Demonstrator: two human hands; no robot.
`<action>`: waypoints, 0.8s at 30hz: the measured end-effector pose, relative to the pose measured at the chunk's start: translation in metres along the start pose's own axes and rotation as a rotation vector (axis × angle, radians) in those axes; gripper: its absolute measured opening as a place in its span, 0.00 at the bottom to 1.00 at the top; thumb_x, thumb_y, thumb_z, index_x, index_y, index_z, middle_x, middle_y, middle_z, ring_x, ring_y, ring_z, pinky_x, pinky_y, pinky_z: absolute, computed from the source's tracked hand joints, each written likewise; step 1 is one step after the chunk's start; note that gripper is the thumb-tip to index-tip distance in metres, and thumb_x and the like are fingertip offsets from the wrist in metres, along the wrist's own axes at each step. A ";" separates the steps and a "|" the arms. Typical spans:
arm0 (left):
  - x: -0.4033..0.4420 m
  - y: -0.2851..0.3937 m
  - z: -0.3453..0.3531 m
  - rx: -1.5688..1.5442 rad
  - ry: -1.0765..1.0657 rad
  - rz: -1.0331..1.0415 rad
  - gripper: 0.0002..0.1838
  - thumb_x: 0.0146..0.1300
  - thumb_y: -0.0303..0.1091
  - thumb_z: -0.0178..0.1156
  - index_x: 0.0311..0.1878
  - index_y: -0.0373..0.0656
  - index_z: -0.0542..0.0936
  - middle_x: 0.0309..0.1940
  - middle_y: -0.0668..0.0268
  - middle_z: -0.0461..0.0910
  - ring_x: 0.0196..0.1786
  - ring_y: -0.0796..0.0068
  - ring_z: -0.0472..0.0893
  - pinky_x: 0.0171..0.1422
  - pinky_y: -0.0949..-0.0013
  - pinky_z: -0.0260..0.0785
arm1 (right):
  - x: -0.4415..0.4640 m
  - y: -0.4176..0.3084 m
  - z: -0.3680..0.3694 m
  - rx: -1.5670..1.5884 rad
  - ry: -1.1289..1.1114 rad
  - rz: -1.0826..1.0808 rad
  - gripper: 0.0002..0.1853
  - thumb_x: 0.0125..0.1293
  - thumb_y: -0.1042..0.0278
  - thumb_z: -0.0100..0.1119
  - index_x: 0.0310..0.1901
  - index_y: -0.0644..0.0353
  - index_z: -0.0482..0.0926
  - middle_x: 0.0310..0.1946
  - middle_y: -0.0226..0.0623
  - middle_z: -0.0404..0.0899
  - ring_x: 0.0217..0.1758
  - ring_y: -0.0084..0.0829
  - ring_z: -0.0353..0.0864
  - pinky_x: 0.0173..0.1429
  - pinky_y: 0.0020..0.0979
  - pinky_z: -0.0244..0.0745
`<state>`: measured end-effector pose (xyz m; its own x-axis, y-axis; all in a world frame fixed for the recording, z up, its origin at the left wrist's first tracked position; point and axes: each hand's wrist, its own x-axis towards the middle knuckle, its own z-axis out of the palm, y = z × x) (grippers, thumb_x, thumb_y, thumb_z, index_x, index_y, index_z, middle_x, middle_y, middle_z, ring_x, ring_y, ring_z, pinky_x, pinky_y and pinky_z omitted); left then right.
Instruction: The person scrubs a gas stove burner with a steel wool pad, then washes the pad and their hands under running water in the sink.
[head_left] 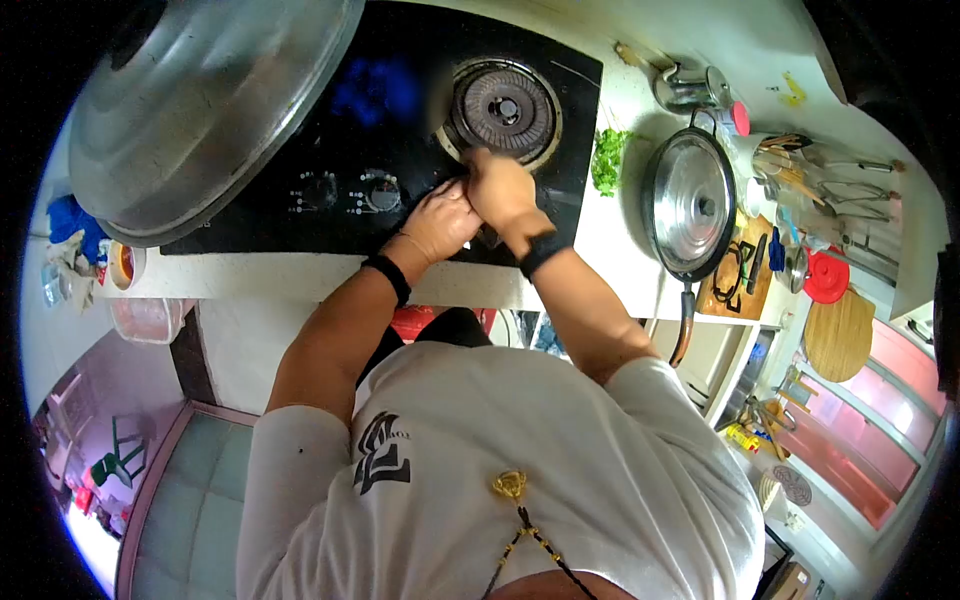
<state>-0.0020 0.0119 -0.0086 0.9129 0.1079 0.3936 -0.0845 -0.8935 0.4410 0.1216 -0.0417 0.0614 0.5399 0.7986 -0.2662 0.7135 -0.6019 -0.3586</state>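
Observation:
Both my hands meet over the front part of a black glass stove [420,60], just below its round burner [506,108]. My left hand [440,222] lies with its back up, fingers pointing toward my other hand; its fingertips are hidden. My right hand [500,188] is closed beside it, with its fingers bent near the burner's lower edge. Whatever either hand holds is too small or hidden to name. A control knob [382,194] sits on the stove left of my hands. Black bands circle both wrists.
A large metal lid [200,110] covers the stove's left side. Green herbs [608,162] lie right of the stove, beside a lidded pan [692,205] whose handle points toward me. Farther right are a cutting board [762,268], a metal kettle [690,88] and utensils.

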 end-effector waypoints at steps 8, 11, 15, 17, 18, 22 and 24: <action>-0.005 -0.001 0.006 -0.094 -0.080 -0.066 0.10 0.55 0.34 0.61 0.38 0.43 0.86 0.42 0.57 0.86 0.51 0.56 0.83 0.62 0.53 0.72 | 0.024 -0.017 0.007 -0.033 0.038 0.029 0.17 0.64 0.69 0.51 0.52 0.54 0.83 0.39 0.56 0.84 0.45 0.56 0.84 0.51 0.50 0.78; -0.009 -0.008 0.009 -0.081 -0.090 -0.056 0.10 0.55 0.34 0.61 0.38 0.44 0.86 0.42 0.57 0.86 0.48 0.55 0.84 0.61 0.54 0.73 | 0.008 -0.014 0.013 0.004 0.056 0.060 0.17 0.64 0.68 0.52 0.54 0.52 0.82 0.41 0.53 0.85 0.46 0.56 0.84 0.52 0.50 0.78; -0.012 -0.003 0.016 -0.153 -0.006 -0.125 0.10 0.56 0.34 0.61 0.40 0.44 0.86 0.41 0.57 0.86 0.45 0.55 0.84 0.59 0.56 0.75 | 0.030 -0.032 0.010 -0.014 0.080 0.056 0.13 0.62 0.72 0.51 0.46 0.60 0.80 0.38 0.57 0.85 0.44 0.57 0.85 0.50 0.51 0.79; -0.014 -0.007 0.018 -0.063 -0.132 -0.110 0.12 0.56 0.35 0.62 0.41 0.44 0.86 0.41 0.57 0.87 0.45 0.56 0.85 0.58 0.57 0.76 | 0.036 -0.035 0.013 -0.002 0.104 0.075 0.12 0.61 0.72 0.51 0.45 0.62 0.79 0.37 0.58 0.85 0.44 0.58 0.85 0.50 0.52 0.79; -0.015 -0.006 0.022 -0.092 -0.134 -0.112 0.12 0.56 0.35 0.62 0.41 0.43 0.86 0.41 0.57 0.87 0.46 0.56 0.85 0.58 0.57 0.76 | 0.029 -0.033 0.013 0.009 0.098 0.074 0.12 0.62 0.73 0.51 0.46 0.62 0.79 0.37 0.58 0.85 0.43 0.58 0.85 0.50 0.52 0.79; -0.012 -0.003 0.016 -0.256 -0.177 -0.305 0.12 0.59 0.37 0.61 0.42 0.43 0.85 0.42 0.56 0.86 0.49 0.54 0.85 0.58 0.55 0.75 | 0.016 -0.037 0.018 -0.013 0.095 0.130 0.15 0.63 0.71 0.51 0.51 0.58 0.80 0.39 0.57 0.85 0.45 0.58 0.85 0.51 0.51 0.79; -0.008 0.000 0.005 -0.217 -0.219 -0.287 0.13 0.63 0.38 0.57 0.44 0.43 0.85 0.43 0.55 0.86 0.48 0.54 0.85 0.58 0.55 0.75 | 0.031 -0.043 0.016 -0.019 0.093 0.131 0.13 0.64 0.71 0.50 0.48 0.60 0.79 0.39 0.58 0.85 0.45 0.58 0.85 0.51 0.52 0.79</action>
<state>-0.0072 0.0089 -0.0161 0.9731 0.2227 0.0595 0.1246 -0.7255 0.6769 0.1004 0.0095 0.0539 0.6674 0.7099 -0.2251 0.6421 -0.7016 -0.3090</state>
